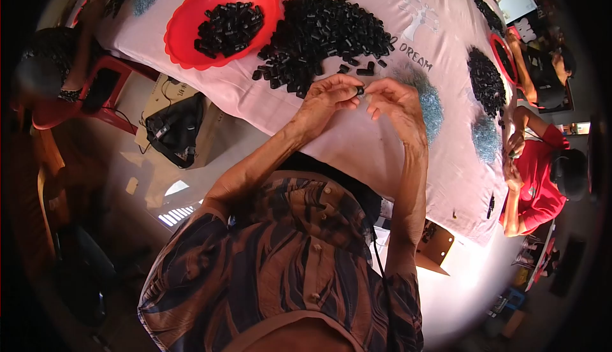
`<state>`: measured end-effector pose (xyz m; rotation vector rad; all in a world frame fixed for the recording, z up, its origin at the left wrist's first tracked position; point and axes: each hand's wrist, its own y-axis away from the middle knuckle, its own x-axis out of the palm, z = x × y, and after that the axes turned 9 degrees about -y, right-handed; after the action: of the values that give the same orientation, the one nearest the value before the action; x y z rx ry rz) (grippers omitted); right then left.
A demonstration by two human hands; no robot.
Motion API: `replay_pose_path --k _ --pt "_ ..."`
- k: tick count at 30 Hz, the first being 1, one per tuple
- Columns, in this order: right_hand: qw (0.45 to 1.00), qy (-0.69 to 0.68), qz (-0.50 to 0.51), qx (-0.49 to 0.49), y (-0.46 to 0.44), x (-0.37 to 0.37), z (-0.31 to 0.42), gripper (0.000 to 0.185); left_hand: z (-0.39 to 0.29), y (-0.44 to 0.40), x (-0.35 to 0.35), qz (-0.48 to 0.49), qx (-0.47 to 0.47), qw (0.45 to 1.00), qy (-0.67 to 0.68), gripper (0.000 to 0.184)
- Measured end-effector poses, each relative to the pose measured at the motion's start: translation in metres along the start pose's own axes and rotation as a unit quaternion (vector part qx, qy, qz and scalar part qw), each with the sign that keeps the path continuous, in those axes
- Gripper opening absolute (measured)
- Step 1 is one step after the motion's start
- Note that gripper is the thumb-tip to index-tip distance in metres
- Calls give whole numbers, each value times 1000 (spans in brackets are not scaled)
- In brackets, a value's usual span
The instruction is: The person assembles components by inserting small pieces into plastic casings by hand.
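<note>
Between the thumb and fingers of my left hand [328, 100] is a small black plastic piece [360, 90]. My right hand [396, 106] is close beside it, its thumb and fingertips drawn together in a pinch; whatever they hold is too small to make out. Just beyond both hands spreads a large heap of similar black plastic pieces [331, 30], with a few loose ones at its near edge. A pile of tiny shiny blue-grey bits [428, 110] lies right of my right hand, partly hidden behind it.
A red plastic basket [178, 27] with black pieces inside stands on the pink tablecloth [248, 87], left of the heap. Along the right side sit a person in red [539, 180] and another person [542, 71], near more black piles [486, 81]. A black bag [175, 129] rests below the left edge.
</note>
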<state>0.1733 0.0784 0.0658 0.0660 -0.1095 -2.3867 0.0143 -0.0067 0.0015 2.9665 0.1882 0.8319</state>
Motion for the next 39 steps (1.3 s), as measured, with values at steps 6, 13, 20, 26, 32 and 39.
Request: replay_pose_path --k 6,13,20,26,32,39 --pt "996 -72 -39 -31 -2 4 -15 16 -3 3 1 -26 26 999 -40 16" --pt "987 -101 -110 -64 0 1 -16 9 1 0 7 11 -3 1000 -27 18" --pt "979 -128 -124 -99 2 -5 -19 9 5 -5 7 1 -4 996 84 14" --pt "980 -118 -100 -124 0 -2 -26 8 10 -5 3 6 -10 996 89 17" --pt "983 -103 -76 -129 -1 1 -32 10 9 -5 5 6 -16 998 59 17" --pt "985 -80 -79 -129 -1 1 -32 7 11 -5 5 4 -4 999 49 16"
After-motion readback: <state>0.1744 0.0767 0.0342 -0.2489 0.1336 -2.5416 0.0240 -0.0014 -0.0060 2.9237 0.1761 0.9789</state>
